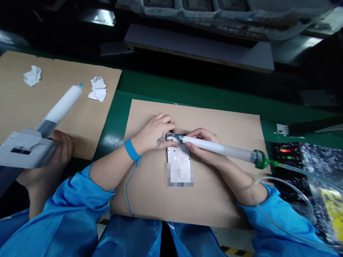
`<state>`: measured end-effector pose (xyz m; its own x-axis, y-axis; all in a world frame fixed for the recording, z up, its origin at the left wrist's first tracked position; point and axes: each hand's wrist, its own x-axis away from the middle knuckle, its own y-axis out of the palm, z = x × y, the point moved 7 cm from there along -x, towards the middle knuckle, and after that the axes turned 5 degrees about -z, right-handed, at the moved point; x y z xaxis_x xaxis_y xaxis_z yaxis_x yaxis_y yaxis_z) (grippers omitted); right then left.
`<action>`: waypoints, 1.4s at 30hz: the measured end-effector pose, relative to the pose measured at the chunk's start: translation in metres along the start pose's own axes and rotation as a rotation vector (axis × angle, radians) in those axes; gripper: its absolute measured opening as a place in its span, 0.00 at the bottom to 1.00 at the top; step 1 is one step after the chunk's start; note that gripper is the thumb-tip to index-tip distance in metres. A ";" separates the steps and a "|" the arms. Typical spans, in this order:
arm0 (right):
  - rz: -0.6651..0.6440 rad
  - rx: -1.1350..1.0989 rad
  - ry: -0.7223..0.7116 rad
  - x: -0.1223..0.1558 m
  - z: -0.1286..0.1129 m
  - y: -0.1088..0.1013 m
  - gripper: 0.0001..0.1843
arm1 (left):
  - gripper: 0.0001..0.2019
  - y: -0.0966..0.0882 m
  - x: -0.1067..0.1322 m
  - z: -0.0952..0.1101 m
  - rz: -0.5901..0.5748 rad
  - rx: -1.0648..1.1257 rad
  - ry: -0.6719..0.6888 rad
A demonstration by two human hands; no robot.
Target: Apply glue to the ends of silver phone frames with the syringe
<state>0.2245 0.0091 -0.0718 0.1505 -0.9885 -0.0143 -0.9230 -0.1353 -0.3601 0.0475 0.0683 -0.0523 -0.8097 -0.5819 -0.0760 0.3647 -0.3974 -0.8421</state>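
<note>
A flat silver phone frame (179,157) lies on the cardboard sheet (219,200) in front of me, its lower end blurred out. My left hand (160,134) grips the upper left edge of this frame, thumb laid over its face. A blue wristband with a thin cord circles that wrist. In my right hand (203,142) is a white dispensing syringe (214,145), held near its tip like a pen. The blue needle end is at the top part of the phone frame; whether it touches, I cannot tell. A green cap joins the syringe to a clear hose.
At left, a co-worker's hand (60,150) is at a grey dispensing gun (29,148) with a white tube. Crumpled white wipes (98,89) lie on another cardboard sheet (16,89). A speckled box (297,167) with lit displays stands right, near the looping hose (284,232). A shelf board spans the back.
</note>
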 end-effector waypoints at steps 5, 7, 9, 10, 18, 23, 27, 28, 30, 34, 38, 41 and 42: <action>0.000 0.015 0.015 0.000 0.001 -0.001 0.14 | 0.25 0.000 0.001 -0.001 0.012 0.002 0.007; 0.006 0.018 0.024 -0.001 0.000 -0.002 0.15 | 0.26 0.000 0.001 -0.002 0.017 0.011 0.011; 0.007 0.019 0.040 -0.001 -0.001 -0.002 0.16 | 0.27 0.000 0.001 -0.002 0.014 0.022 0.013; 0.009 0.018 0.049 -0.001 -0.001 -0.003 0.16 | 0.27 0.001 0.001 -0.003 0.011 0.025 0.011; 0.042 0.005 0.066 -0.002 0.003 -0.005 0.17 | 0.30 -0.001 0.001 -0.004 0.020 0.033 0.011; 0.032 -0.029 0.097 -0.001 0.004 -0.005 0.17 | 0.32 -0.002 0.001 -0.002 0.026 0.039 0.012; 0.045 -0.029 0.103 0.000 0.005 -0.006 0.18 | 0.33 -0.003 0.001 -0.001 0.021 0.045 0.005; 0.048 -0.028 0.100 0.000 0.005 -0.006 0.19 | 0.32 -0.003 0.001 -0.002 0.018 0.043 0.000; 0.058 -0.021 0.099 -0.001 0.005 -0.007 0.20 | 0.32 -0.003 0.001 -0.001 0.016 0.041 -0.005; 0.063 -0.022 0.102 -0.001 0.003 -0.008 0.21 | 0.32 -0.003 0.000 -0.001 0.018 0.042 0.001; 0.054 -0.028 0.104 -0.001 0.002 -0.008 0.22 | 0.32 -0.002 0.000 -0.001 0.008 0.045 -0.007; 0.054 -0.027 0.111 -0.001 0.003 -0.008 0.21 | 0.32 -0.003 0.000 -0.001 0.006 0.047 -0.005; 0.053 -0.025 0.113 -0.001 0.003 -0.008 0.21 | 0.32 -0.004 0.000 -0.001 0.008 0.046 -0.003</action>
<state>0.2332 0.0114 -0.0716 0.0619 -0.9954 0.0733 -0.9373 -0.0832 -0.3383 0.0457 0.0699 -0.0496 -0.8053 -0.5872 -0.0816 0.3924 -0.4247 -0.8159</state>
